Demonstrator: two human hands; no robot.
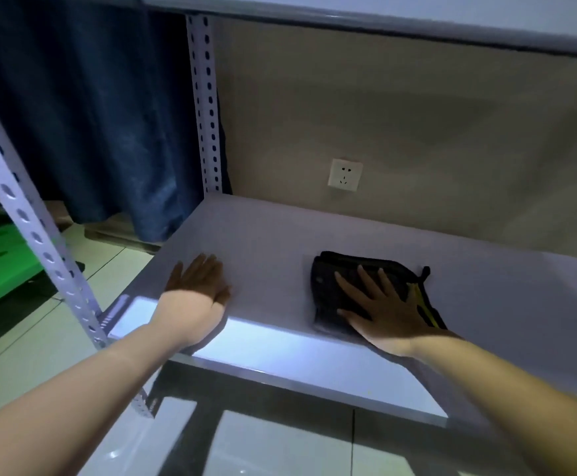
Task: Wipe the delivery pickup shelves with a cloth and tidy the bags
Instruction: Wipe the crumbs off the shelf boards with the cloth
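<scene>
Right grip (379,307) — fingers spread — presses flat on dark cloth (331,286) near shelf (273,242) front edge; left grip (197,286) rests flat, apart.

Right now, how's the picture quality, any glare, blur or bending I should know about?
Head view: dim and bluish overall; a bright glare strip runs along the shelf front edge; the left hand is slightly motion-blurred, while the right hand on the dark cloth is sharper; the wide-angle lens bows the perforated upright; the curtain sits in deep shadow.
</scene>
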